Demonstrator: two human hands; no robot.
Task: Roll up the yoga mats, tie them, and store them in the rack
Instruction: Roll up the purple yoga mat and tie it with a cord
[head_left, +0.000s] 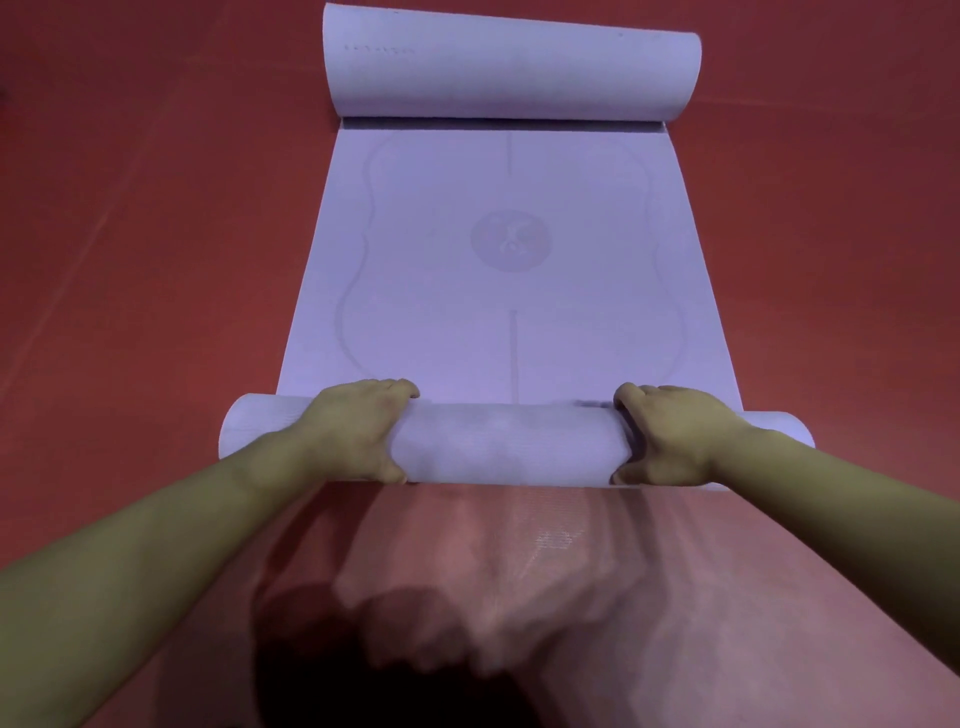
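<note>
A pale lavender yoga mat lies lengthwise on the red floor, with a faint round logo and outline printed on it. Its near end is wound into a thick roll lying across my view. My left hand grips the roll left of its middle, fingers curled over the top and thumb at the near side. My right hand grips it the same way on the right. The mat's far end curls up and over on itself.
Red floor surrounds the mat on all sides. A dark shadow and blurred pale reflections fall on the floor between my arms. No rack or tie is in view.
</note>
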